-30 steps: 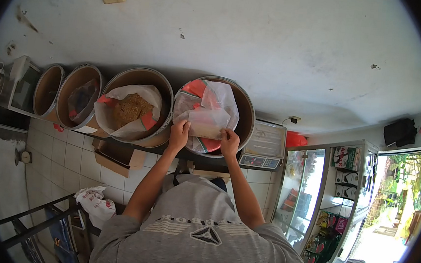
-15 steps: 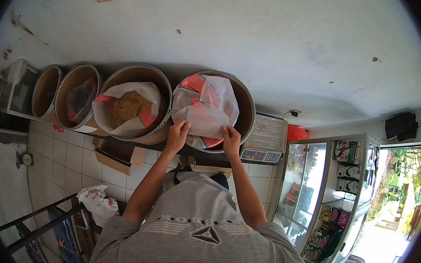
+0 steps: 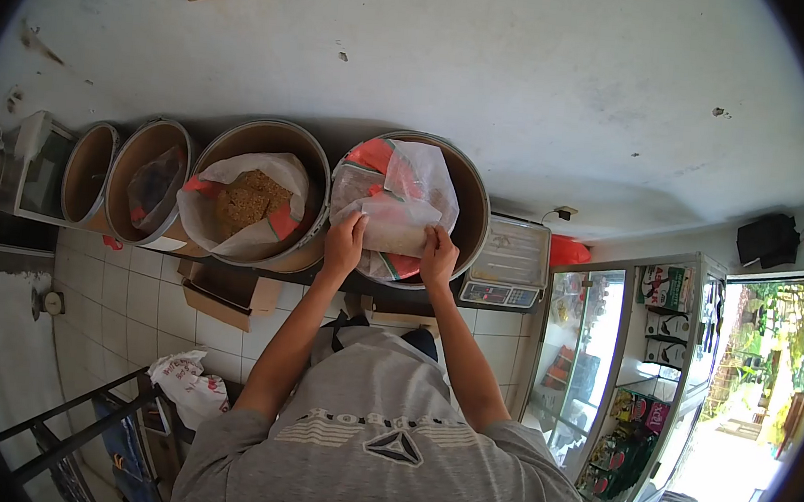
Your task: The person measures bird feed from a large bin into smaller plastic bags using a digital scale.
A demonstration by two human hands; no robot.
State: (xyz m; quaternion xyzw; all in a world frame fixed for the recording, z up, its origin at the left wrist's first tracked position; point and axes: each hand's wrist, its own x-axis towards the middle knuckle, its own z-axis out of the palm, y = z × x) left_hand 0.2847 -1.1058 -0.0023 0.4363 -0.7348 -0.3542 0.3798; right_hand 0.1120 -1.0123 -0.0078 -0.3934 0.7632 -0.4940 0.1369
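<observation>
Both my hands pinch the edge of a whitish translucent plastic bag [image 3: 396, 228] over the rightmost round drum [image 3: 475, 200]. My left hand [image 3: 343, 244] is closed on the bag's left side, and my right hand [image 3: 439, 258] is closed on its right side. Beneath and behind it lies a red and white sack [image 3: 369, 157] inside the drum. Left of that drum, another drum [image 3: 270, 127] holds an open white sack [image 3: 198, 223] with brown granular stuff [image 3: 253, 203] in it.
Two smaller drums [image 3: 152, 128] [image 3: 91, 146] stand farther left. A digital scale [image 3: 505, 259] sits right of my hands, beside a glass display cabinet [image 3: 575, 331]. Cardboard boxes [image 3: 228, 299], a white bag [image 3: 191, 387] and a dark metal rack [image 3: 90, 429] are lower down.
Both hands have moved slightly up toward the wall, and the left one also a little right. The bag's near edge has lifted and folded back between them.
</observation>
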